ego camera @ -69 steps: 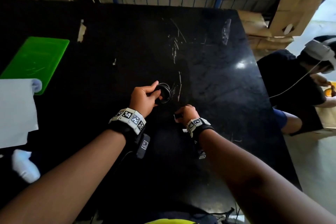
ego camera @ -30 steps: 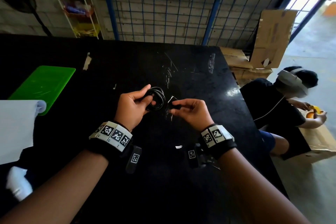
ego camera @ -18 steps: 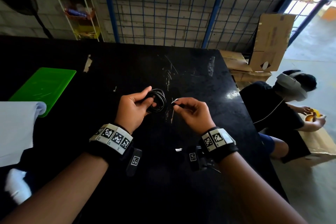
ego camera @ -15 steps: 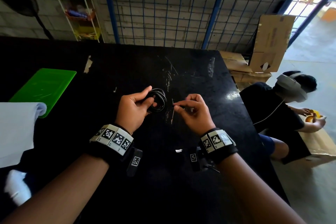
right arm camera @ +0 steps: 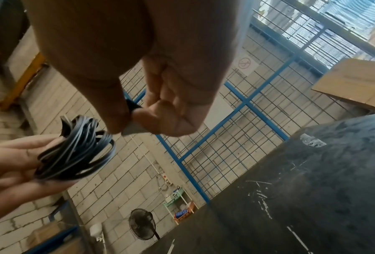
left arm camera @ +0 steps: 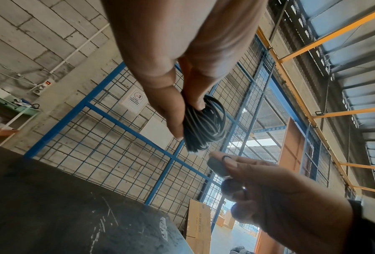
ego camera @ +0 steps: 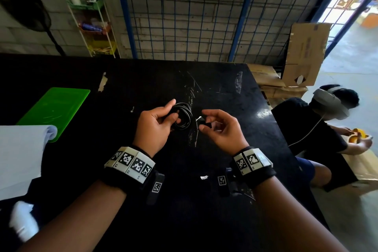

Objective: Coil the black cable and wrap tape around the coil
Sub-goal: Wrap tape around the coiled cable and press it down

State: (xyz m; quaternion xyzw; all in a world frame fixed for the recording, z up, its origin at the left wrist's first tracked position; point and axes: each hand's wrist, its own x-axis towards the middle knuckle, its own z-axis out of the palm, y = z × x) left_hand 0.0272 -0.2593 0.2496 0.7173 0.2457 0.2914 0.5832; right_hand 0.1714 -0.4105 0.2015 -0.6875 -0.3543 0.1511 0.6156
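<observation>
In the head view my left hand [ego camera: 176,112] holds a small coil of black cable [ego camera: 185,117] above the black table [ego camera: 143,200]. The left wrist view shows its thumb and fingers pinching one side of the coil [left arm camera: 203,125]. Just right of the coil, my right hand [ego camera: 202,122] pinches a short piece of black tape [ego camera: 207,124] between thumb and forefinger. A pale edge of the tape [right arm camera: 134,128] sticks out below the fingertips. A small gap separates the tape [left arm camera: 216,165] from the coil [right arm camera: 73,154].
A green board [ego camera: 55,108] and a white sheet [ego camera: 20,155] lie at the table's left. A white scrap [ego camera: 204,177] lies near my right wrist. A person [ego camera: 319,129] sits past the right edge, by cardboard boxes [ego camera: 304,53]. A blue wire fence [ego camera: 184,16] stands behind.
Both hands lifted off the table with the coil. My right hand brought the tape piece up beside the coil, then drew slightly to the right, its other fingers spreading.
</observation>
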